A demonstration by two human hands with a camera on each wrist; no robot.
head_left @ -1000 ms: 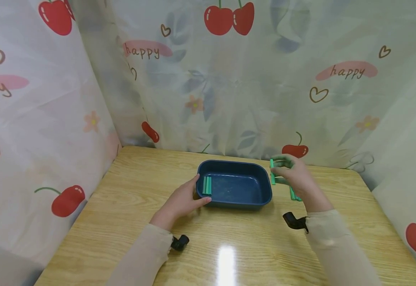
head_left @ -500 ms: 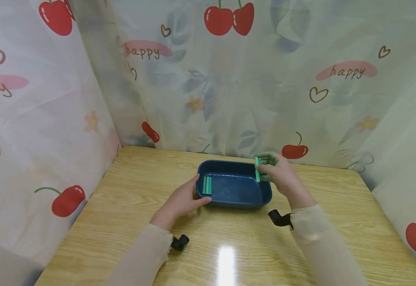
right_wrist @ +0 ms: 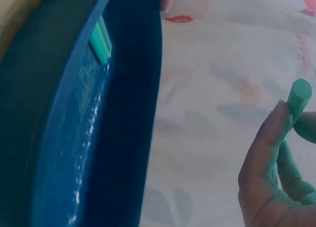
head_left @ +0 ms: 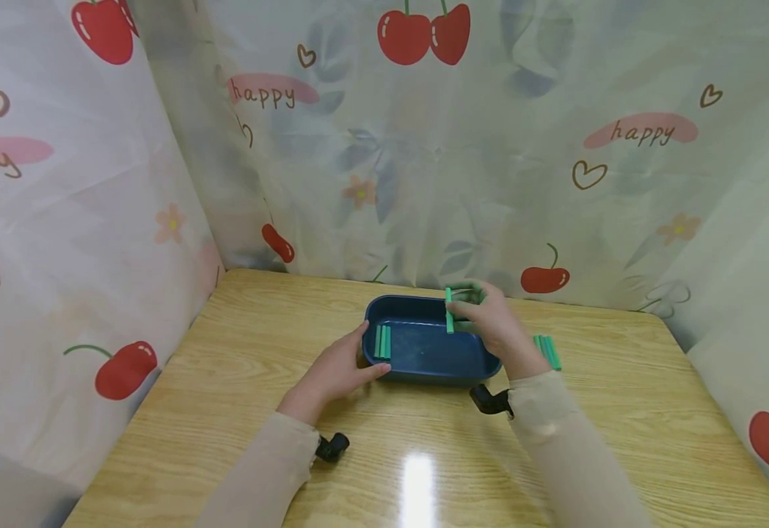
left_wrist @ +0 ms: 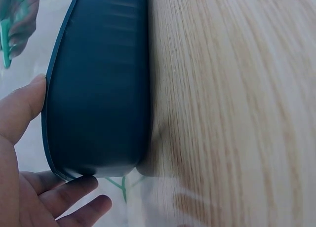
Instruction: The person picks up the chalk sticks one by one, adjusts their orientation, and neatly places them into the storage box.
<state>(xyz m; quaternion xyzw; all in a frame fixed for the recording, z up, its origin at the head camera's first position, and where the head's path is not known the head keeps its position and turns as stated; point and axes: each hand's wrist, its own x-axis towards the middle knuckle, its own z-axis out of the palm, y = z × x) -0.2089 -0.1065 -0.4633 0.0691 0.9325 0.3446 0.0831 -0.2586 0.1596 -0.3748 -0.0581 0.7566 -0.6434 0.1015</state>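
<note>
Holding a green stick over the blue bin

Looking through the head view from far off, I see the bin sitting on a wooden counter. The left grip, a bare hand, holds the bin's left end. Close to it, three more sticks lie side by side on the bin's floor. The right grip pinches the green stick between thumb and fingers, up over the bin and apart from it. To the right of the bin, a bunch of sticks lies on the counter near the right sleeve. A cloth with red cherries and the word "happy" hangs behind.

Switching to the left wrist view, I see the left thumb on the bin's rim and the fingers round its end. The pinched stick shows in the top left corner, well apart from the left grip.

Moving to the right wrist view, I see the stick's end poking up past the fingertips. The sticks in the bin show at its far end. A bit of the left grip peeks in at the top.
</note>
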